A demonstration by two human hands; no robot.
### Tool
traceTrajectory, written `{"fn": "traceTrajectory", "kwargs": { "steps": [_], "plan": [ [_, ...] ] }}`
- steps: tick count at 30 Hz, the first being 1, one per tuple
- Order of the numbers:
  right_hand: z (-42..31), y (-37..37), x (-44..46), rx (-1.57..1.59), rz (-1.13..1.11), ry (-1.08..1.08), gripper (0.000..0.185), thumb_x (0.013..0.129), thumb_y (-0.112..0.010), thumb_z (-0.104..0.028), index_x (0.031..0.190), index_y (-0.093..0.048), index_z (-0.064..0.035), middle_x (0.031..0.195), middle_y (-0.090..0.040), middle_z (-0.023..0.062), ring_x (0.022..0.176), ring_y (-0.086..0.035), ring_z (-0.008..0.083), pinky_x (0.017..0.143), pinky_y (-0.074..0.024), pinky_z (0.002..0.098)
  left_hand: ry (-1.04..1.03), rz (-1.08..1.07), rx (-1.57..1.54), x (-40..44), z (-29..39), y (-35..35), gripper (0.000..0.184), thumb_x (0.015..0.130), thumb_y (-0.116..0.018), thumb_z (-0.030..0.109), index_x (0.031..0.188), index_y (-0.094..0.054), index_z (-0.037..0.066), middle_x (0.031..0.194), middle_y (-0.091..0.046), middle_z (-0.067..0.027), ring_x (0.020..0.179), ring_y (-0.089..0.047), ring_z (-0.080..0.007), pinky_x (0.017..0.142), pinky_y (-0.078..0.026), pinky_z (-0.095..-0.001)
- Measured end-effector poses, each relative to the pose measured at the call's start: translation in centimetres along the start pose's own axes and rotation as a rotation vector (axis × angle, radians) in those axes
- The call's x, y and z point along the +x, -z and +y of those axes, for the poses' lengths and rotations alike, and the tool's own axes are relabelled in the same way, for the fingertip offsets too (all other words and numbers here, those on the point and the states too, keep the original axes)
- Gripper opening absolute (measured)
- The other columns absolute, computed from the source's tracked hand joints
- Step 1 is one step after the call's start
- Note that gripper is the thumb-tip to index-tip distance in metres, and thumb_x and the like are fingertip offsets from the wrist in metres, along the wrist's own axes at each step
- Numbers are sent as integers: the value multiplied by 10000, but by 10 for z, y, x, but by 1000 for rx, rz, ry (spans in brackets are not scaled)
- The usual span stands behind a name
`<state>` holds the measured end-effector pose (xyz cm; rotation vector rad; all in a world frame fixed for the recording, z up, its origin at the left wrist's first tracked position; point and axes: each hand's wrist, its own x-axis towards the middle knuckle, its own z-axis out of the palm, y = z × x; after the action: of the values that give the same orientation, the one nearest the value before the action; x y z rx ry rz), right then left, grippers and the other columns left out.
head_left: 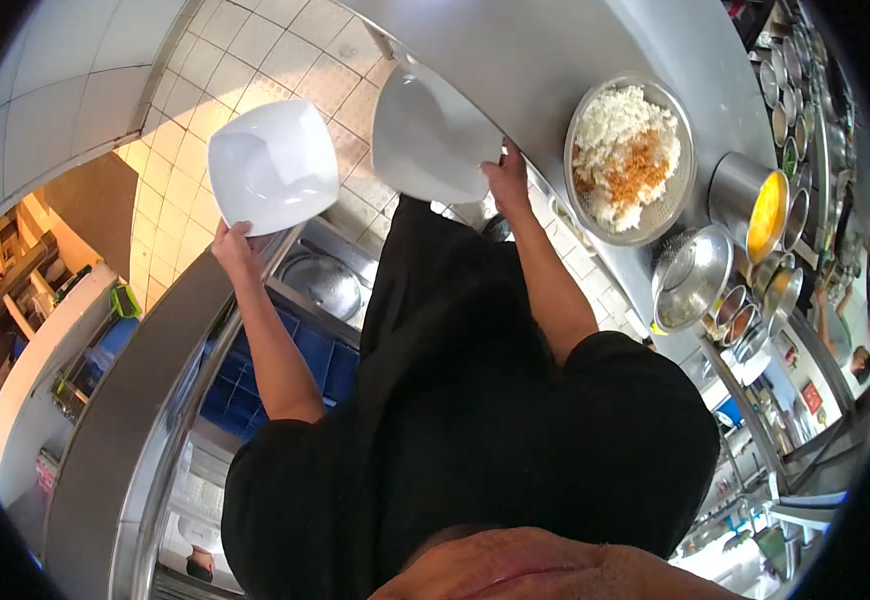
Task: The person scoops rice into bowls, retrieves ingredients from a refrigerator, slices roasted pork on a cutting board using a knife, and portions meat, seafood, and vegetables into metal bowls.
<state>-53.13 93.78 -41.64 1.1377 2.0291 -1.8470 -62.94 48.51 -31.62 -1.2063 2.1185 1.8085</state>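
My left hand (240, 250) grips the lower edge of a white square bowl (273, 165), its hollow facing the camera. In my right hand (508, 182) is a second white bowl (430, 140), tilted and held by its right rim beside the steel counter. The two bowls are apart, over the tiled floor. On the counter, to the right of my right hand, a metal colander (577, 205) holds white rice (627, 112) with an orange-brown topping (633, 165) over part of it. Fingers of both hands are partly hidden behind the bowls.
The steel counter (545, 50) runs along the right. On it stand a pot (735, 190) of yellow liquid, an upturned-looking metal strainer (693, 280) and several metal bowls. A round metal basin (323, 285) lies at left. Another person (843, 340) is at far right.
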Motion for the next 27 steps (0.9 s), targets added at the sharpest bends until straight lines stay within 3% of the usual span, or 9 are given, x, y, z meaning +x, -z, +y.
{"fn": "traceTrajectory", "kwargs": {
  "steps": [4, 8, 11, 12, 14, 17, 18, 22, 27],
  "plan": [
    [-28, -20, -62, -32, -164, 10, 466, 688, -568, 14, 1150, -509, 33, 959, -645, 179, 864, -642, 254, 773, -493, 326, -66, 50, -83, -11, 36, 29, 394, 682, -512, -81, 1052, -635, -21, 835, -627, -62, 602, -589, -153, 464, -444, -224],
    [-88, -23, -115, -11, -348, 7, 453, 712, -543, 31, 1162, -489, 27, 949, -633, 149, 823, -619, 192, 732, -490, 291, -101, 7, -124, -34, 77, 41, 405, 697, -535, -62, 1092, -606, -6, 868, -622, -62, 702, -600, -174, 553, -479, -272],
    [-159, 4, -143, -181, -371, 155, 462, 728, -544, 12, 1185, -480, 13, 964, -629, 128, 881, -603, 174, 799, -477, 300, -141, -121, -200, -54, 108, 36, 469, 700, -501, -70, 1167, -543, -70, 1062, -611, -148, 969, -608, -266, 785, -518, -366],
    [-166, 13, -146, 106, -401, 39, 423, 707, -571, -27, 1126, -525, 8, 969, -612, 151, 919, -598, 249, 827, -465, 341, -142, -128, -168, -56, 114, 32, 475, 695, -497, -66, 1168, -539, -80, 1066, -604, -170, 965, -611, -278, 809, -527, -381],
    [-217, 51, -158, 106, -360, 26, 438, 707, -577, -47, 1138, -527, 6, 989, -604, 143, 911, -594, 252, 831, -466, 343, -164, -248, -210, -76, 136, 10, 481, 686, -486, -59, 1164, -533, -95, 1052, -601, -178, 896, -639, -280, 710, -567, -351],
    [-234, 121, -143, -76, -94, 383, 453, 721, -606, -71, 1159, -525, 15, 1013, -596, 153, 868, -604, 208, 822, -480, 322, -110, -362, -162, -101, 164, -36, 482, 690, -476, -54, 1167, -529, -95, 1040, -605, -171, 884, -645, -274, 698, -570, -344],
    [-250, 144, -144, 73, -53, 222, 468, 734, -606, -54, 1186, -512, 25, 1043, -600, 151, 890, -606, 210, 832, -483, 318, -87, -412, -167, -110, 174, -54, 486, 692, -475, -52, 1173, -525, -94, 1036, -605, -169, 885, -645, -274, 705, -570, -346],
    [-284, 231, -118, 455, 169, 322, 520, 723, -552, 58, 1235, -461, 46, 1035, -627, 156, 896, -630, 225, 804, -517, 323, -25, -686, -194, -111, 193, -136, 451, 698, -473, -49, 1144, -525, -88, 1034, -606, -155, 878, -635, -278, 721, -564, -374],
    [-267, 325, -18, 219, 572, 202, 439, 724, -549, 64, 1158, -510, 22, 955, -618, 138, 744, -644, 237, 618, -563, 369, -104, -919, -160, -125, 222, -271, 368, 711, -521, -12, 1073, -556, -70, 946, -616, -143, 819, -642, -255, 657, -568, -357]
  ]
}}
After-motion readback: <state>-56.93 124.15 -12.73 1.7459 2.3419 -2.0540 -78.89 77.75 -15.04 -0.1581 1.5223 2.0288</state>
